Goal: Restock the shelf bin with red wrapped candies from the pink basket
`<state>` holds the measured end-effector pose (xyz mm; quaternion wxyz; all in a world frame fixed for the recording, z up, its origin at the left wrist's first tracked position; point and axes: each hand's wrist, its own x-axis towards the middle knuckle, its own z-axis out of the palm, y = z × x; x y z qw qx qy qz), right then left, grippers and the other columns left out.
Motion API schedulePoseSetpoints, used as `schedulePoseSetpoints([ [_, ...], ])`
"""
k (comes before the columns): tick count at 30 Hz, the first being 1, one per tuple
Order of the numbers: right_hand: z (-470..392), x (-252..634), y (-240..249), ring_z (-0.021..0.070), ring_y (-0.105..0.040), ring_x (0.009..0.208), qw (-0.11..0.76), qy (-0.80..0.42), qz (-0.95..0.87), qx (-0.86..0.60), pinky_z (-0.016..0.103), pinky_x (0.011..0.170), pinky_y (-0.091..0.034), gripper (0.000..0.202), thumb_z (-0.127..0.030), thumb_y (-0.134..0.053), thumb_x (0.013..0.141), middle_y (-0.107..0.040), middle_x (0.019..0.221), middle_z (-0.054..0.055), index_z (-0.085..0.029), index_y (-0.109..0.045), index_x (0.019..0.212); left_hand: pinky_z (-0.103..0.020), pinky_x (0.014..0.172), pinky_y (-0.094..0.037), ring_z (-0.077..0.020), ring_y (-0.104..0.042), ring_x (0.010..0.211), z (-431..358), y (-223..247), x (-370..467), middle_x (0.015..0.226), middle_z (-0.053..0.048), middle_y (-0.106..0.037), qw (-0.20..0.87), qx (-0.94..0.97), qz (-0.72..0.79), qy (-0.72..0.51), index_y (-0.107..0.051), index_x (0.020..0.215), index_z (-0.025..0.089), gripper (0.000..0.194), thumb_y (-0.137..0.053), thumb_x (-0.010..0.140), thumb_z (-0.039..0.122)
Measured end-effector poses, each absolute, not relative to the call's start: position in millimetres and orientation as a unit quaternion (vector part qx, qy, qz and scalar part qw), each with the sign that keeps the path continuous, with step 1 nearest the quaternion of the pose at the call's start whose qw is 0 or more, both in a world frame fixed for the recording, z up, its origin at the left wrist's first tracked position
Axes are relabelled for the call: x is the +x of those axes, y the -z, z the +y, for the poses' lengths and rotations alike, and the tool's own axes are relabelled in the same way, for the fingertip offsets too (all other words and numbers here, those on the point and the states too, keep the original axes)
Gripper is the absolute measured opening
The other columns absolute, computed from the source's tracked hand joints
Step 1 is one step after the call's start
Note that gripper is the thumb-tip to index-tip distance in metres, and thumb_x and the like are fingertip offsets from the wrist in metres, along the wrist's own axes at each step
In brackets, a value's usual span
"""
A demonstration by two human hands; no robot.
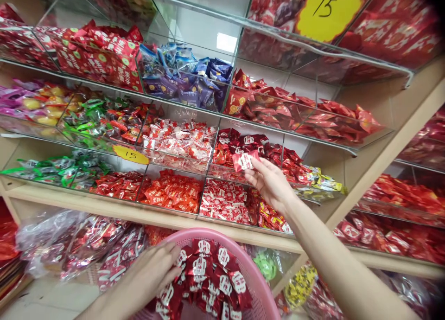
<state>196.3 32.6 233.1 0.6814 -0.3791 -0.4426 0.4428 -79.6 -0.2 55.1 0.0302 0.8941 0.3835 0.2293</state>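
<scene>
A: What sits nearest?
B: The pink basket [257,283], at the bottom centre of the frame, with dark red packets [200,266] heaped inside. What supports it is out of sight, so if it is poorly steadied, a knock could tip it and spill the loose heap.

A: And the left hand [146,269]?
B: It reaches over the basket's left side, its fingers loosely bent beside the packets. Whether they close on one cannot be told; a careless push there could force packets over the rim.

A: The right hand?
B: The right hand [269,181], right of centre, has thumb and fingers pinched on one edge of a red-and-white packet [243,161]. The hold looks light, so the slick wrapper could slip and drop among the small wrapped sweets [224,201] just below.

A: Anything farther back?
B: Behind that packet, a shelf compartment holds dark red packets [253,141]. Its clear front panel [220,171] is hard to see, so knuckles could bump it and jolt the packet loose.
</scene>
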Motion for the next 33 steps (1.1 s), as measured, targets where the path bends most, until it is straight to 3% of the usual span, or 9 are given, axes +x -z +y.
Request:
schedulePoseSetpoints([
  [3, 10.1, 184.5, -205.4, 0.0075, -0.064, 0.060, 0.648, -0.485, -0.443, -0.386, 0.016, 0.060, -0.055, 0.018, -0.025, -0.073, 0.069, -0.063, 0.070, -0.004, -0.018, -0.059, 0.078, -0.037, 0.086, -0.049, -0.0219, -0.060, 0.099, 0.1, -94.5, -69.0, 0.107, -0.006, -0.064, 0.030, 0.882, 0.381, -0.275, -0.056, 0.106, 0.023, 0.024, -0.041, 0.089, 0.032],
  [7, -9.6, 166.3, -170.7, 0.0106, -0.067, 0.065, 0.607, -0.530, -0.434, -0.403, 0.018, 0.061, -0.054, 0.024, -0.028, -0.074, 0.067, -0.060, 0.066, -0.006, -0.018, -0.055, 0.077, -0.040, 0.099, -0.040, -0.0204, -0.048, 0.115, -0.2, -125.3, -51.9, 0.121, -0.007, -0.053, 0.041, 0.851, 0.356, -0.385, -0.043, 0.121, 0.021, 0.033, -0.044, 0.090, 0.032],
  [10, -18.9, 153.7, -148.6, 0.0118, -0.067, 0.063, 0.572, -0.569, -0.413, -0.422, 0.019, 0.061, -0.054, 0.029, -0.031, -0.075, 0.066, -0.061, 0.064, -0.005, -0.018, -0.051, 0.077, -0.040, 0.100, -0.038, -0.0206, -0.043, 0.119, -1.6, -132.3, -40.5, 0.126, -0.009, -0.049, 0.035, 0.853, 0.332, -0.400, -0.038, 0.126, 0.020, 0.042, -0.049, 0.088, 0.035],
  [22, -41.8, 142.4, -83.1, 0.0138, -0.068, 0.067, 0.499, -0.614, -0.398, -0.464, 0.018, 0.055, -0.052, 0.029, -0.037, -0.069, 0.072, -0.058, 0.068, -0.004, -0.017, -0.050, 0.081, -0.039, 0.084, -0.045, -0.0223, -0.053, 0.100, -11.0, -99.7, -30.2, 0.107, -0.007, -0.056, 0.026, 0.924, 0.303, -0.232, -0.049, 0.115, 0.018, 0.036, -0.050, 0.086, 0.039],
  [27, -53.4, 143.5, -65.8, 0.0145, -0.068, 0.060, 0.478, -0.622, -0.368, -0.500, 0.018, 0.050, -0.051, 0.029, -0.037, -0.068, 0.072, -0.060, 0.066, -0.003, -0.017, -0.047, 0.077, -0.040, 0.083, -0.044, -0.0247, -0.052, 0.100, -18.4, -75.0, -26.9, 0.109, -0.009, -0.055, -0.034, 0.936, 0.321, -0.142, -0.053, 0.110, 0.015, 0.027, -0.051, 0.086, 0.029],
  [33, -61.3, 141.9, -54.4, 0.0117, -0.063, 0.045, 0.453, -0.635, -0.293, -0.553, 0.016, 0.039, -0.044, 0.020, -0.029, -0.062, 0.078, -0.056, 0.055, -0.004, -0.017, -0.047, 0.077, -0.043, 0.089, -0.042, -0.0280, -0.051, 0.108, -30.1, -62.9, -12.5, 0.113, -0.014, -0.055, -0.036, 0.927, 0.363, -0.088, -0.045, 0.121, 0.011, 0.040, -0.048, 0.080, 0.013],
])
